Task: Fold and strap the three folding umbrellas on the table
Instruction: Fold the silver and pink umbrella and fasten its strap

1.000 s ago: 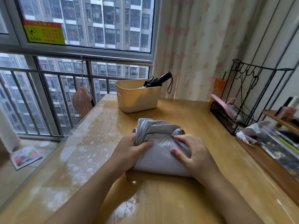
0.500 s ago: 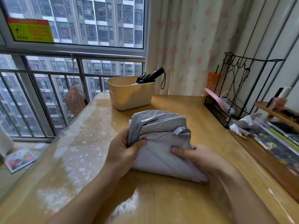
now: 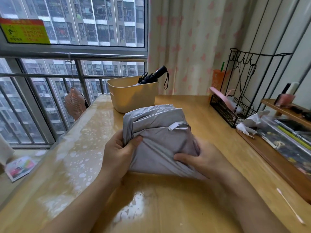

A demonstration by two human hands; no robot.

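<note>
Both hands are gathering the grey umbrella [image 3: 161, 142] just above the surface [image 3: 210, 121]: the left hand [image 3: 119, 153] is clamping the pleats, the right hand [image 3: 200, 160] is gripping the lower folds. Next the canopy needs rolling tight, then its strap [image 3: 176, 126] wrapping round.

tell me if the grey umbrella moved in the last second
Yes. The umbrella has come up toward the basket: its top edge now overlaps the basket's base, where a strip of table showed between them before.
</note>
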